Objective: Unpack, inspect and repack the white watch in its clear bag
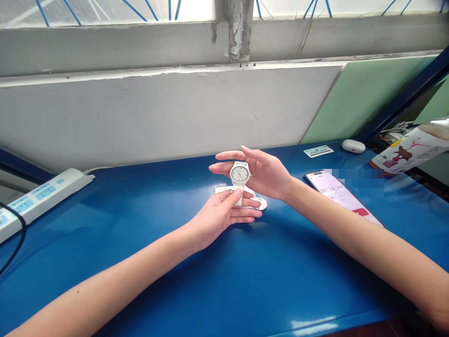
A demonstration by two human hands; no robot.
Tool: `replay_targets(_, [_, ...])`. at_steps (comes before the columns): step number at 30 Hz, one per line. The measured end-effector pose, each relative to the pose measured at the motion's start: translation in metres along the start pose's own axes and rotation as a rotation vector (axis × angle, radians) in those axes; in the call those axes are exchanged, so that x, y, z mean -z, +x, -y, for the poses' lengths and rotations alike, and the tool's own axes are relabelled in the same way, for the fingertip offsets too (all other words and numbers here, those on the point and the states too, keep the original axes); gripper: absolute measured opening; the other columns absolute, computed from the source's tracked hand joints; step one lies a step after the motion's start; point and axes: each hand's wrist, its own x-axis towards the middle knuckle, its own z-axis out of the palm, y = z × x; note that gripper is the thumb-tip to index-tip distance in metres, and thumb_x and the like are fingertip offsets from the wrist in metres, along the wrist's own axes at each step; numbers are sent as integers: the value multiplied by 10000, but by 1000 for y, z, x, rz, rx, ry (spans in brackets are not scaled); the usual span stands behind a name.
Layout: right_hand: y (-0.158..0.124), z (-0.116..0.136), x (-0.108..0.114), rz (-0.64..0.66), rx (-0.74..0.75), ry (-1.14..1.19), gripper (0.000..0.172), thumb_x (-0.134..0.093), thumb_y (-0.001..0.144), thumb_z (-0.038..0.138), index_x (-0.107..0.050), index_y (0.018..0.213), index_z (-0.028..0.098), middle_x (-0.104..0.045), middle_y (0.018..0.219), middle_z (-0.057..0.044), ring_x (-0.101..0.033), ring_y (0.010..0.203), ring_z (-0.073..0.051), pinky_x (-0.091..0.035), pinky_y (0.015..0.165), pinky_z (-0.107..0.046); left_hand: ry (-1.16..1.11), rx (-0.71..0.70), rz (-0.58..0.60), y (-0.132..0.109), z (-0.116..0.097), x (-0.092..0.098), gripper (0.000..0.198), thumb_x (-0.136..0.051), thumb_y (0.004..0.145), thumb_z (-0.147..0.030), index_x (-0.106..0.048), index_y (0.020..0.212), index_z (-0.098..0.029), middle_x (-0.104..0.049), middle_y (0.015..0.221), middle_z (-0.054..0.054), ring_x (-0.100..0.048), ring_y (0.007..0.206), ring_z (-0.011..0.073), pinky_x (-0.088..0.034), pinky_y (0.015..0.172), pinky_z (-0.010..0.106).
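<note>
A white wristwatch [240,174] with a round pale dial stands upright above the blue table [224,281]. My left hand [224,213] pinches its lower strap between thumb and fingers. My right hand [261,171] is cupped behind and beside the watch face, fingers stretched out and touching its edge. Under the hands lie small white pieces [257,202], partly hidden.
A white power strip [38,196] with a black cable lies at the left. A phone [342,196] showing a timer lies right of my right forearm. Behind it are a small card [318,150], a white earbud case [353,146] and a printed packet [410,150].
</note>
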Motion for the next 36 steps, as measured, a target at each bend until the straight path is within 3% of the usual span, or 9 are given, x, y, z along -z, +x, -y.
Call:
replay_targets(3, [0, -1, -2, 11, 44, 13, 379, -413, 977, 414, -700, 1088, 191, -756, 1141, -67, -643, 1176, -233, -468, 1046, -385, -11, -2, 1, -1, 0, 0, 282, -538, 1010, -362, -612, 1084, -101, -733, 1074, 178, -736, 948, 253, -549, 880, 363])
replay_targets(6, [0, -2, -3, 31, 52, 20, 364, -440, 966, 427, -711, 1073, 209, -757, 1141, -56, -656, 1160, -230, -416, 1103, -407, -29, 8, 11, -2, 1, -1, 280, -544, 1007, -361, -611, 1085, -101, -735, 1050, 168, -738, 945, 260, -552, 881, 374])
replay_targets(12, [0, -3, -1, 43, 61, 4, 345, -452, 951, 408, -716, 1071, 221, -757, 1147, -54, -660, 1161, -234, -429, 1095, -426, -43, -5, 16, 0, 2, 0, 277, -524, 1019, -341, -637, 1075, -94, -740, 1066, 172, -711, 1046, 275, -541, 932, 396])
replay_targets(19, [1, -3, 0, -2, 96, 30, 344, -435, 955, 383, -724, 1038, 214, -772, 1099, -55, -658, 1165, -223, -432, 1096, -418, -24, 5, -30, 0, -6, 1, 296, -553, 1004, -368, -659, 1045, -95, -755, 1043, 168, -720, 1027, 253, -526, 967, 387])
replay_targets(28, [2, -5, -1, -5, 54, 79, 368, -427, 967, 395, -728, 1030, 194, -772, 1084, -65, -675, 1116, -222, -447, 1072, -396, -46, 20, 47, 1, -3, 2, 364, -579, 978, -433, -664, 1038, -84, -752, 1041, 187, -727, 1014, 286, -529, 960, 417])
replay_targets(36, [2, -3, 4, -89, 75, -28, 313, -505, 951, 402, -736, 1027, 206, -775, 1048, -65, -687, 1069, -223, -503, 985, -377, 70, -71, 13, 1, -8, 5, 366, -604, 961, -432, -653, 1080, -90, -750, 1059, 182, -720, 1031, 285, -534, 961, 417])
